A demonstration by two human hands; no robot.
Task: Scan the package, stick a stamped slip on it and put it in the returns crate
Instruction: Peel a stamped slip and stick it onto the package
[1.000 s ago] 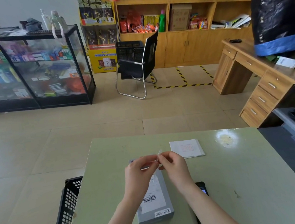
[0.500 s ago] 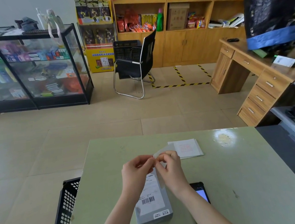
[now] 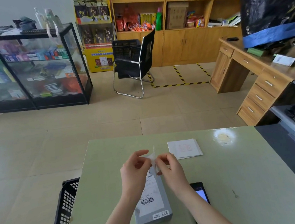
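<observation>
Two bare hands meet above the far end of the package [image 3: 152,200], in the one head view. The left hand [image 3: 134,171] has its thumb and forefinger curled toward each other, their tips closing on the left edge of a small translucent slip [image 3: 152,157]; the other fingers are folded loosely under the palm. The right hand [image 3: 170,166] pinches the same slip from the right side, its fingertips drawn together, its knuckles turned up. The slip stands nearly on edge between the two pinches, with a thin upper corner rising above the fingers; whether it is one layer or two being parted cannot be told. The package is a long grey box lying flat on the pale green table [image 3: 244,183], its near end toward the person, with a white label and a barcode on top and a small sticker on the near end. Its far end is hidden under the hands, and neither hand clearly touches it. A phone [image 3: 201,192] lies just right of the box, partly covered by the right forearm, its screen lit. A small stack of white slips [image 3: 184,148] with a faint red stamp lies on the table beyond the right hand, apart from it. A black perforated crate [image 3: 62,215] stands against the left edge of the table, below its top.
</observation>
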